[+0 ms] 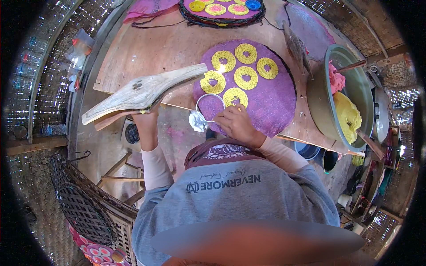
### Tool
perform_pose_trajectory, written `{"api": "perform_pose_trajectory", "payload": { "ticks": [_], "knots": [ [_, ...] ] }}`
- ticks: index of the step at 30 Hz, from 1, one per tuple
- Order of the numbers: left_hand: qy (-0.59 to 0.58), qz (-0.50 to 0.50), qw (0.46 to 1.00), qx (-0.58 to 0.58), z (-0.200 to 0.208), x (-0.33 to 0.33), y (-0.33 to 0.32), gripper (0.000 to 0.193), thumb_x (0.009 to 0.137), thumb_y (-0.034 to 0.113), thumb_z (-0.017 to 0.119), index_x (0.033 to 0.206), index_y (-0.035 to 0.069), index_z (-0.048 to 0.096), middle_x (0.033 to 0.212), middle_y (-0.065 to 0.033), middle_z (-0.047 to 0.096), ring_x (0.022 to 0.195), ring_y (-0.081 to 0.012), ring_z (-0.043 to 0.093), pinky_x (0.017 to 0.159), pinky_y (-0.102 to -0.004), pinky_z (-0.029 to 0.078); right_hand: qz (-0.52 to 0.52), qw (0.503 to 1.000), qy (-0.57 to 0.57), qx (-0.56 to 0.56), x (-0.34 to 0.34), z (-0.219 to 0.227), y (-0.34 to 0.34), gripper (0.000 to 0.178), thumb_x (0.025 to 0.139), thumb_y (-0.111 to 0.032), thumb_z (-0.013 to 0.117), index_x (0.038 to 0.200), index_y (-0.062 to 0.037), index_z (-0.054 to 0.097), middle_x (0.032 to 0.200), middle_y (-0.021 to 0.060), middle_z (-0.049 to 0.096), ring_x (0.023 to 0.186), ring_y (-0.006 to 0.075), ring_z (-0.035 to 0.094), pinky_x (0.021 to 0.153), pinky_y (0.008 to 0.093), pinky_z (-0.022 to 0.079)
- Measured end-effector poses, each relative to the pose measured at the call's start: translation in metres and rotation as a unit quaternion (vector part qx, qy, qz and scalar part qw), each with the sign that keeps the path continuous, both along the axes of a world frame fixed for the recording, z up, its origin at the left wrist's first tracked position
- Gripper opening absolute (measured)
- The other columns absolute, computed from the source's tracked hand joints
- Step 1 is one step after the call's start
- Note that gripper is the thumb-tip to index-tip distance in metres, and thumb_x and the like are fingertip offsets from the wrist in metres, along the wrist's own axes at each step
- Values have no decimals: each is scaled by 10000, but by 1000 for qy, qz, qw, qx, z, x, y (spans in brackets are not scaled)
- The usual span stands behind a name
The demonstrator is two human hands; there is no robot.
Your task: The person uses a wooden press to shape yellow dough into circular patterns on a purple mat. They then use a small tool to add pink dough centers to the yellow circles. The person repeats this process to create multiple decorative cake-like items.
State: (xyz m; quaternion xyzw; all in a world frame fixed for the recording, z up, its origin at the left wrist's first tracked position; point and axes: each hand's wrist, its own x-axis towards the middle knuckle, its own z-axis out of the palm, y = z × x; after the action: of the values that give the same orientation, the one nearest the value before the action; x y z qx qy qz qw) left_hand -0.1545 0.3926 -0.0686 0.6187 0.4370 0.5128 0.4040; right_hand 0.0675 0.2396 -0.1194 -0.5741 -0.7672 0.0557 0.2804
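My left hand grips a long wooden tool from below. It seems made of two stacked pieces, pale on top and browner beneath, and it hides most of my fingers. Its narrow end reaches the edge of a round purple cloth. On that cloth lie several yellow rings of squiggly dough, each with a hole in the middle. My right hand has its fingers closed at the right edge of a thin white hoop, lying flat at the cloth's near left. The closest dough ring is just beyond my fingers.
A large green basin at the right holds yellow dough, pink dough and wooden-handled tools. At the table's far side stands a round tray with yellow-and-pink rings. A dark woven basket is at the lower left.
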Motion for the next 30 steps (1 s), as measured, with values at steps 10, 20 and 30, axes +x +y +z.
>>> {"api": "perform_pose_trajectory", "payload": {
  "ticks": [10,20,30],
  "knots": [
    [56,-37,997,28,-18,5,3,380,707,89,721,1049,0,581,1034,-97,617,956,-204,576,860,-306,428,-50,996,51,57,39,52,5,230,794,-104,555,1017,-95,608,947,59,593,903,228,541,828,386,380],
    [221,-339,909,101,94,68,-15,506,622,286,763,1020,17,602,1068,-123,619,1021,-278,570,884,-388,432,87,815,330,-467,60,181,17,549,788,-299,681,1218,-18,486,1062,69,589,991,140,522,885,284,391],
    [-552,-558,592,-183,56,78,42,402,864,529,429,868,138,524,772,11,464,861,-199,453,901,-417,340,63,713,345,-607,83,141,23,620,864,-619,375,1000,-43,560,763,4,541,639,80,495,548,226,407]
  ]
}}
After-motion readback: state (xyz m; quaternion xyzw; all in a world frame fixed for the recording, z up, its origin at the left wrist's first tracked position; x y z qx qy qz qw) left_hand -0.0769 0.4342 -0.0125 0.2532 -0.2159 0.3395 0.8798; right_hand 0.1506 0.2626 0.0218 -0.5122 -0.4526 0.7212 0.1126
